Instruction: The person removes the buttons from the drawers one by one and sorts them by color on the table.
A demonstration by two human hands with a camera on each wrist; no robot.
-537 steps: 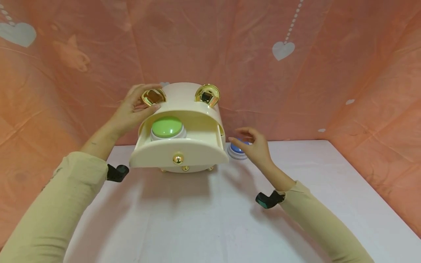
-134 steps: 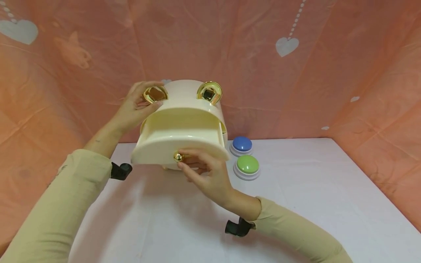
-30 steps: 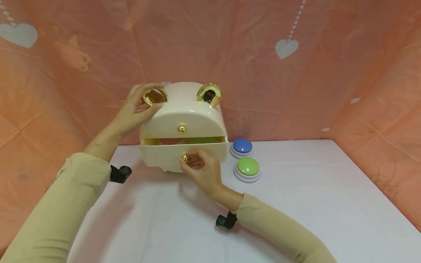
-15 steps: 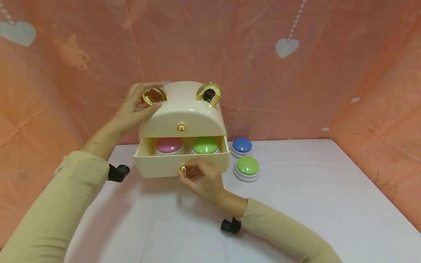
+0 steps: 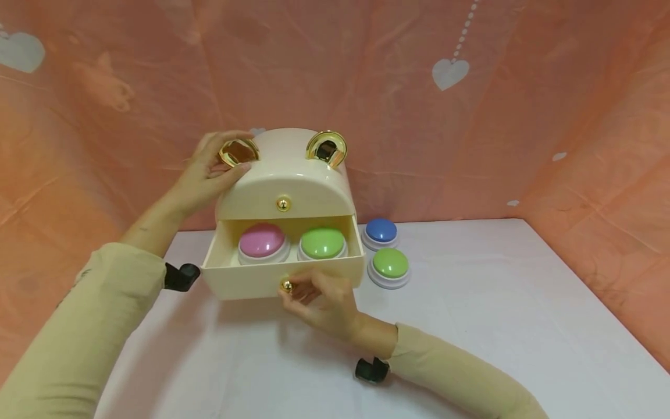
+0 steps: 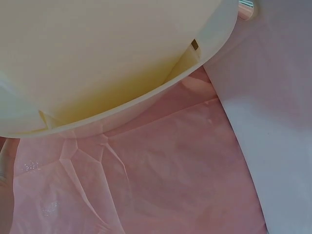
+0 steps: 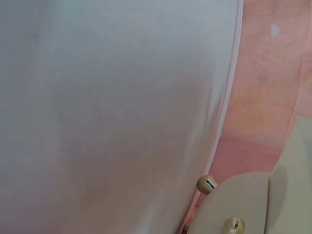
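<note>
Backdrop: we face a crinkled salmon-pink sheet [image 5: 523,116] printed with pale hearts, hung behind and beside a white desk [image 5: 471,326].
Box: a cream drawer box [image 5: 293,174] with two gold ears stands at the desk's far edge, at twelve o'clock from us.
Lower drawer: the lower drawer [image 5: 246,282] is pulled out towards six o'clock; its upper neighbour is closed.
Drawer contents: a pink button [image 5: 262,240] lies at nine o'clock of a green button [image 5: 323,242], side by side inside the drawer.
Knob: the drawer's gold knob [image 5: 286,285] sits mid-front.
Our right hand: our right hand [image 5: 319,302] pinches that knob between thumb and fingertips, lying just at five o'clock of it, below the drawer front.
Our left hand: our left hand [image 5: 206,174] grasps the box's top corner at ten o'clock, fingers curled about the left gold ear [image 5: 238,152].
Loose buttons: a blue button [image 5: 381,231] and a second green button [image 5: 390,265] rest on the desk at three o'clock of the drawer, near each other.
</note>
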